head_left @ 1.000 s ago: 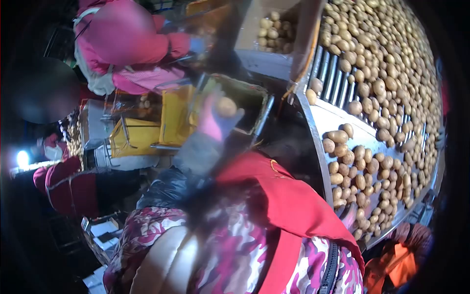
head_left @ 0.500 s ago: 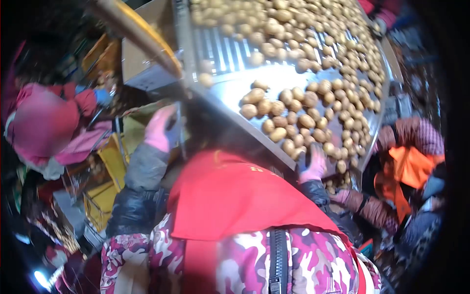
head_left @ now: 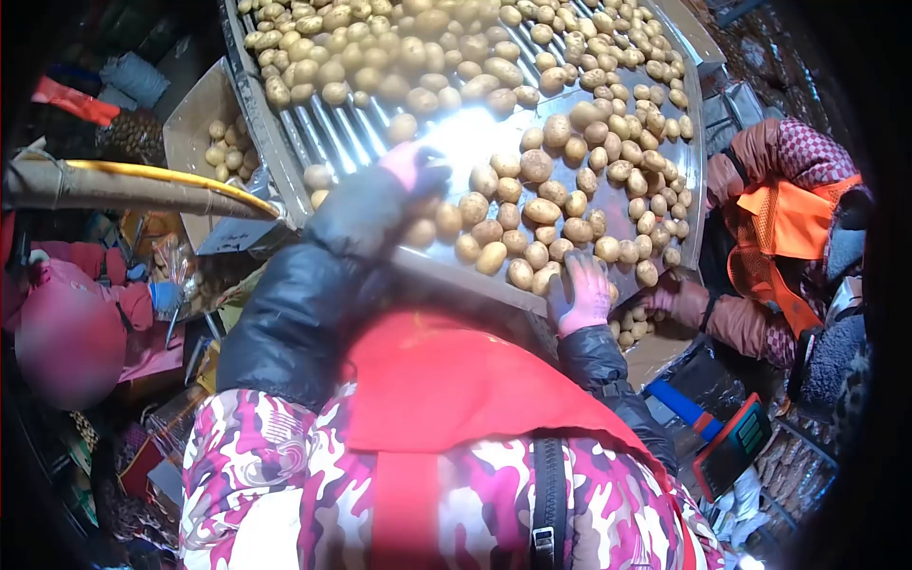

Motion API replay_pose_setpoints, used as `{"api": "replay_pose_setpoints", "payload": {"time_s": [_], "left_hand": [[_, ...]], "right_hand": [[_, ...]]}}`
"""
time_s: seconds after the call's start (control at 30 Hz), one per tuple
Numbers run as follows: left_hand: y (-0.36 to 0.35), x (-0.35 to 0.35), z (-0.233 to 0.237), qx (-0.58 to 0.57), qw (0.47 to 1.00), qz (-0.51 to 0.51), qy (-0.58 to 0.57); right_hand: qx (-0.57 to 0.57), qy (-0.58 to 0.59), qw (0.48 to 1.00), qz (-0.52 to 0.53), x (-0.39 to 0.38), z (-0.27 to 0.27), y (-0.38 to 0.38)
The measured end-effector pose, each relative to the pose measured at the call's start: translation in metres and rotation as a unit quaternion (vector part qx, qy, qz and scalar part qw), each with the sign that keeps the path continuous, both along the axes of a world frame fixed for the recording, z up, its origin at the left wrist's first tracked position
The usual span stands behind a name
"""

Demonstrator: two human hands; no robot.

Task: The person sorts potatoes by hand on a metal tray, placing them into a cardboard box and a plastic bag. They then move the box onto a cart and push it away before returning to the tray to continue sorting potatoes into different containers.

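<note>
My left hand (head_left: 415,171), in a pink glove with dark fingers, reaches over the metal sorting table (head_left: 427,266). Its fingers are smeared by motion and glare, close above some blurred potatoes (head_left: 435,220). At the table's near edge, my right hand (head_left: 581,293) is open in a similar glove, fingers stretched out against the nearest potatoes (head_left: 546,277). Many loose potatoes (head_left: 537,166) lie on the smooth metal between and beyond my hands. Farther up, more potatoes (head_left: 370,57) cover a ribbed roller section (head_left: 328,138).
A cardboard box (head_left: 190,142) with potatoes stands left of the table, near a pole (head_left: 142,185) with a yellow strip. One person (head_left: 788,228) in an orange vest works at the right; another (head_left: 85,304) in pink is at the left. A red-framed device (head_left: 731,446) sits lower right.
My left hand has moved from beside the table to over its potatoes. My right hand stays at the near edge. The whole view has shifted, bringing the left box into sight.
</note>
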State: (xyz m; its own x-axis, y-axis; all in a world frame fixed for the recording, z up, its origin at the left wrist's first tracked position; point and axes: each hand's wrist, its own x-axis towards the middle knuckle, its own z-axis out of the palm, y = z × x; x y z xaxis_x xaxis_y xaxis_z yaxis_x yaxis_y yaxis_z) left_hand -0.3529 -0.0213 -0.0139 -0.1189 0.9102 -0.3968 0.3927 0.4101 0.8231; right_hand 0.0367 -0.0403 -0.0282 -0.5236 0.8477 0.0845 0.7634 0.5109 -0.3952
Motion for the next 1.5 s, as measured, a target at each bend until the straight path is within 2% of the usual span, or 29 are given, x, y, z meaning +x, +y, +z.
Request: {"api": "replay_pose_setpoints", "payload": {"time_s": [0.07,0.13,0.2,0.23,0.3,0.33,0.47,0.57,0.6,0.7,0.77,0.83,0.9,0.93,0.97,1.03,1.07,1.17,1.23,1.3,1.37,1.43,1.5], "left_hand": [[-0.019,-0.010,-0.013,0.030,0.972,0.102,-0.209],[-0.044,-0.011,-0.002,0.063,0.907,0.186,-0.372],[-0.057,-0.016,0.032,0.000,0.780,0.289,-0.555],[-0.060,-0.018,0.038,0.010,0.801,0.282,-0.528],[-0.068,-0.014,0.046,0.026,0.838,0.269,-0.474],[-0.070,-0.014,0.049,0.039,0.852,0.229,-0.470],[-0.075,-0.005,0.074,0.033,0.866,0.241,-0.437],[-0.086,-0.006,0.057,0.057,0.885,0.236,-0.398],[-0.085,-0.008,0.045,0.049,0.876,0.273,-0.395],[-0.081,-0.035,0.023,-0.007,0.842,0.248,-0.478],[-0.068,-0.035,0.033,-0.003,0.860,0.331,-0.388],[-0.059,-0.045,0.028,0.051,0.908,0.308,-0.279],[-0.047,-0.054,0.014,0.117,0.938,0.302,-0.123],[-0.042,-0.050,0.025,0.166,0.948,0.256,0.096],[-0.039,-0.060,0.005,0.177,0.932,0.251,0.191],[-0.044,-0.046,0.018,0.156,0.854,0.202,0.453],[-0.047,-0.047,0.008,0.093,0.837,0.196,0.502],[-0.061,-0.024,-0.001,-0.142,0.824,0.048,0.546],[-0.055,0.006,0.025,-0.140,0.874,-0.056,0.462],[-0.065,0.015,-0.021,-0.020,0.910,-0.072,0.407],[-0.054,0.055,-0.012,0.022,0.952,-0.057,0.299],[-0.040,0.075,-0.005,0.045,0.971,-0.101,0.212],[-0.040,0.078,-0.011,0.018,0.969,-0.046,0.243]], "right_hand": [[0.004,-0.010,1.000,0.000,-0.002,0.003,0.000],[-0.011,-0.011,1.000,0.000,-0.003,0.005,0.001],[-0.003,-0.012,1.000,0.007,-0.001,0.000,0.001],[0.025,0.013,1.000,0.013,-0.001,-0.002,0.001],[0.008,0.012,1.000,0.016,0.000,-0.002,0.002],[0.020,0.010,1.000,0.018,0.000,-0.002,0.001],[0.054,0.006,0.998,0.016,0.000,-0.008,-0.001],[0.055,0.014,0.998,0.011,0.003,-0.011,-0.004],[0.053,0.019,0.998,0.009,0.003,-0.012,-0.005],[0.046,0.007,0.999,0.001,0.002,-0.010,-0.007],[0.042,0.019,0.999,-0.010,0.000,-0.006,-0.007],[0.044,0.017,0.999,-0.006,0.003,-0.008,-0.005],[0.058,0.000,0.998,-0.016,0.005,-0.014,-0.007],[0.055,0.003,0.998,-0.015,0.006,-0.014,-0.006],[0.052,0.008,0.999,-0.015,0.006,-0.013,-0.006],[0.076,0.037,0.996,-0.019,0.008,-0.013,-0.008],[0.085,0.053,0.995,-0.019,0.008,-0.012,-0.007],[0.101,0.053,0.993,-0.019,0.010,-0.011,-0.004],[0.120,0.078,0.990,-0.023,0.011,-0.015,-0.005],[0.152,0.075,0.985,-0.036,0.011,-0.019,-0.008],[0.104,0.091,0.990,-0.032,0.009,-0.010,-0.007],[0.087,0.088,0.992,-0.025,0.009,-0.004,-0.005],[0.078,0.101,0.992,-0.017,0.011,-0.003,-0.005]]}}
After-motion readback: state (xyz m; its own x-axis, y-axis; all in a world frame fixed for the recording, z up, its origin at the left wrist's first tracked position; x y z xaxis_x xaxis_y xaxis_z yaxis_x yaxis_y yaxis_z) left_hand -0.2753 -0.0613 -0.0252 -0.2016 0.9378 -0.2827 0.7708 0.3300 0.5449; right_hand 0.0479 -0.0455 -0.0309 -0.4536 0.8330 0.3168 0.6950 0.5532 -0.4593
